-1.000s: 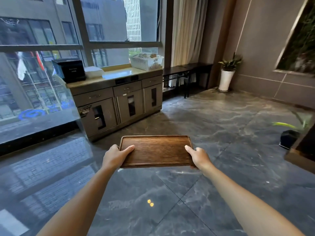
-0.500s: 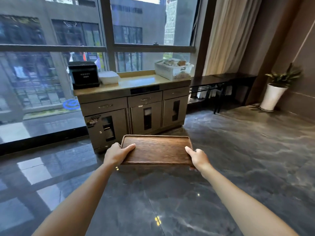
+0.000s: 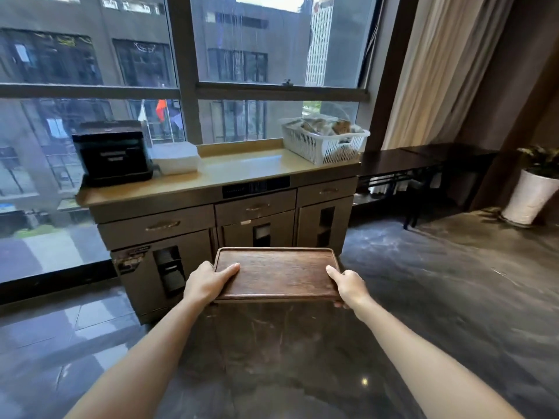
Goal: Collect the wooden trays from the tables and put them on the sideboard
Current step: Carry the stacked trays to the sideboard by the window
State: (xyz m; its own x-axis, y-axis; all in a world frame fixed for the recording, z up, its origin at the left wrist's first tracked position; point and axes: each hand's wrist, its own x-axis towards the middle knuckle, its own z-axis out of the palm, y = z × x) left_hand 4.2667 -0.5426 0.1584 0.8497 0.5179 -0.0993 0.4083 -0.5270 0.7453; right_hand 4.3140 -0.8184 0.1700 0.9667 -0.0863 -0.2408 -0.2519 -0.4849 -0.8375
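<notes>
I carry a dark wooden tray (image 3: 276, 272) level in front of me, above the floor. My left hand (image 3: 205, 282) grips its left edge with the thumb on top. Its right edge is held the same way by my right hand (image 3: 348, 287). Straight ahead stands the sideboard (image 3: 239, 169), a grey cabinet with drawers, doors and a tan top, set against the window. The tray hangs in front of the cabinet doors, lower than the top surface.
On the sideboard top stand a black machine (image 3: 113, 152) at the left, a white stack (image 3: 175, 157) beside it and a white basket (image 3: 325, 142) at the right. A dark bench (image 3: 423, 158) and a potted plant (image 3: 534, 189) are to the right.
I have walked closer and turned to face the sideboard, which now fills the middle of the view. Both hands keep the same hold on the tray.
</notes>
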